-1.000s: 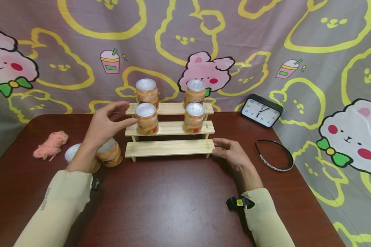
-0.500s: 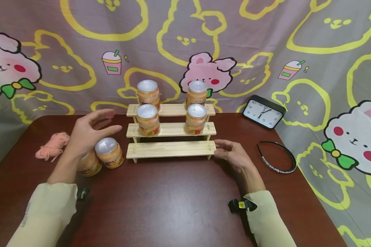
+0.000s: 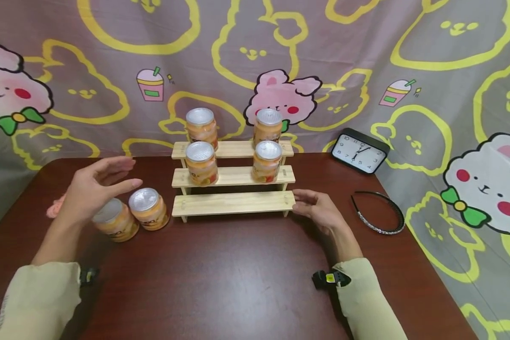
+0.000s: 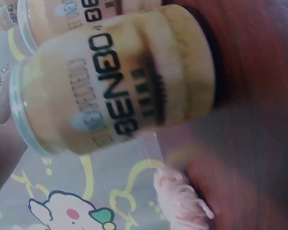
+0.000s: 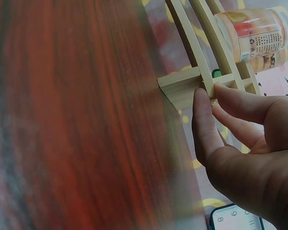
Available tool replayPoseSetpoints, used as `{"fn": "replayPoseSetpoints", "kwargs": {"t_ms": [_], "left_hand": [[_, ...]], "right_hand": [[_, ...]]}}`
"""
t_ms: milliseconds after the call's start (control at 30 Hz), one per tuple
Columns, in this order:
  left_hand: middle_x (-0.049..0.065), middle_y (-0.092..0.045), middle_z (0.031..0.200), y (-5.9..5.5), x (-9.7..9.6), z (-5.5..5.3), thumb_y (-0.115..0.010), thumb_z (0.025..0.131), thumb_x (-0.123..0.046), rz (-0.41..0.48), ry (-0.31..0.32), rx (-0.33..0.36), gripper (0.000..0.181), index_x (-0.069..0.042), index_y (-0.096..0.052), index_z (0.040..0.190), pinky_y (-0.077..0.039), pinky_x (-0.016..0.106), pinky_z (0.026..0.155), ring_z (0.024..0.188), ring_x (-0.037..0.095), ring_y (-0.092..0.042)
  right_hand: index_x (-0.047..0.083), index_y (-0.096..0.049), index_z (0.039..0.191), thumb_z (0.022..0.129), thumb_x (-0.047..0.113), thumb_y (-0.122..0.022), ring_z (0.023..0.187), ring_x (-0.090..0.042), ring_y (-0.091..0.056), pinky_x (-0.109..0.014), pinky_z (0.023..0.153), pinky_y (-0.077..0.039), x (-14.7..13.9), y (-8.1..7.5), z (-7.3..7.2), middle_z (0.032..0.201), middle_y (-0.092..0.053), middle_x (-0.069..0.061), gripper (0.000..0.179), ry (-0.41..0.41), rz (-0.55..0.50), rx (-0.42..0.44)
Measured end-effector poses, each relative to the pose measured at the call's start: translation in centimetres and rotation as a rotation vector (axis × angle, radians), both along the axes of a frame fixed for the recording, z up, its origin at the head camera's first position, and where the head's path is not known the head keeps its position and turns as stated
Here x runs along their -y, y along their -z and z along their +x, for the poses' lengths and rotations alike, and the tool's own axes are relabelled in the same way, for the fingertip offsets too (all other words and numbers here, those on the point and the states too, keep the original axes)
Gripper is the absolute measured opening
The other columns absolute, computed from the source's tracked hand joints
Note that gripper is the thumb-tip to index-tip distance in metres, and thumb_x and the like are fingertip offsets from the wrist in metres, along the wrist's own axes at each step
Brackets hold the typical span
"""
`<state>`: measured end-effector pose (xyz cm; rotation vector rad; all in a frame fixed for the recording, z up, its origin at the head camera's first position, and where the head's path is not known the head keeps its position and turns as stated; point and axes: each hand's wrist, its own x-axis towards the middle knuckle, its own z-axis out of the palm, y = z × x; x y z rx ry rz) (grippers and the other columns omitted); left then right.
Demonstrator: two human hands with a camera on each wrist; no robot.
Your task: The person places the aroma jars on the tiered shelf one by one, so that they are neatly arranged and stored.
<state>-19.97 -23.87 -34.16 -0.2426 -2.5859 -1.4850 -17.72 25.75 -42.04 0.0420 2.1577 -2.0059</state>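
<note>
A three-step wooden display stand [image 3: 233, 204] bears orange-labelled cans with silver lids: a pair on the top step, including the top left can [image 3: 201, 126], and a pair on the middle step, including the middle right can [image 3: 267, 163]. Its lowest step is bare. My right hand [image 3: 318, 210] pinches the right end of that step between thumb and fingers; the right wrist view shows the fingertips at the board's end. My left hand [image 3: 87, 189], fingers apart and holding nothing, hovers beside two more cans on the table, the nearer can [image 3: 118, 222] and the farther can [image 3: 149, 210].
Pink yarn [image 3: 56, 208] lies at the left, partly behind my left hand. To the right stand a black-framed clock [image 3: 359, 153] and, in front of it, a headband [image 3: 382, 231]. A patterned curtain [image 3: 335, 28] hangs behind the brown table [image 3: 238, 283].
My left hand has moved left and down, away from the middle left can on the stand, to the cans on the table. The right hand has stayed at the stand's end.
</note>
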Motion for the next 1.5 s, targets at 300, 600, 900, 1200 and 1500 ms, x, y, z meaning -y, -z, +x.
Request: {"fn": "replayPoseSetpoints", "kwargs": {"t_ms": [300, 600, 900, 1200, 1500], "left_hand": [[-0.004, -0.062, 0.129, 0.8, 1.3, 0.2, -0.083, 0.087, -0.028, -0.133, 0.085, 0.054, 0.061, -0.009, -0.058, 0.139, -0.042, 0.004, 0.085, 0.111, -0.008, -0.053], [0.015, -0.063, 0.135, 1.4, 1.4, -0.3, -0.089, 0.080, -0.030, -0.284, 0.206, 0.081, 0.066, -0.007, -0.062, 0.136, -0.041, 0.010, 0.086, 0.116, 0.013, -0.056], [0.022, -0.065, 0.127, 1.3, 0.9, -0.4, -0.093, 0.073, -0.040, -0.438, 0.299, 0.078, 0.081, -0.003, -0.061, 0.137, -0.045, 0.056, 0.094, 0.114, 0.037, -0.057], [0.019, -0.070, 0.116, 1.2, 0.7, -0.2, -0.093, 0.073, -0.040, -0.473, 0.309, 0.044, 0.075, -0.004, -0.066, 0.132, -0.047, 0.053, 0.091, 0.107, 0.034, -0.060], [0.014, -0.073, 0.110, 1.3, 0.7, -0.2, -0.094, 0.072, -0.040, -0.439, 0.258, 0.013, 0.067, -0.007, -0.072, 0.126, -0.047, 0.023, 0.078, 0.099, 0.027, -0.061]], "right_hand": [[-0.014, -0.045, 0.144, 0.093, -0.013, -0.061, 0.096, -0.011, -0.065, -0.024, 0.084, -0.056, 0.0, 0.1, -0.2, 0.136, -0.051, -0.031, 0.053, 0.002, -0.030, 0.005], [-0.013, -0.045, 0.143, 0.092, -0.014, -0.061, 0.097, -0.011, -0.065, -0.026, 0.086, -0.056, 0.1, 0.2, -0.1, 0.134, -0.053, -0.028, 0.053, 0.006, -0.050, 0.013], [-0.014, -0.044, 0.144, 0.092, -0.015, -0.061, 0.097, -0.012, -0.064, -0.026, 0.086, -0.056, 0.1, 0.1, 0.0, 0.130, -0.055, -0.024, 0.055, 0.008, -0.070, 0.014], [-0.013, -0.044, 0.144, 0.092, -0.014, -0.061, 0.098, -0.012, -0.064, -0.026, 0.087, -0.056, 0.1, 0.0, 0.1, 0.135, -0.052, -0.029, 0.055, 0.011, -0.050, 0.024], [-0.014, -0.044, 0.145, 0.093, -0.014, -0.061, 0.100, -0.012, -0.064, -0.026, 0.087, -0.056, 0.1, -0.2, 0.0, 0.138, -0.050, -0.032, 0.055, 0.003, -0.052, 0.017]]}}
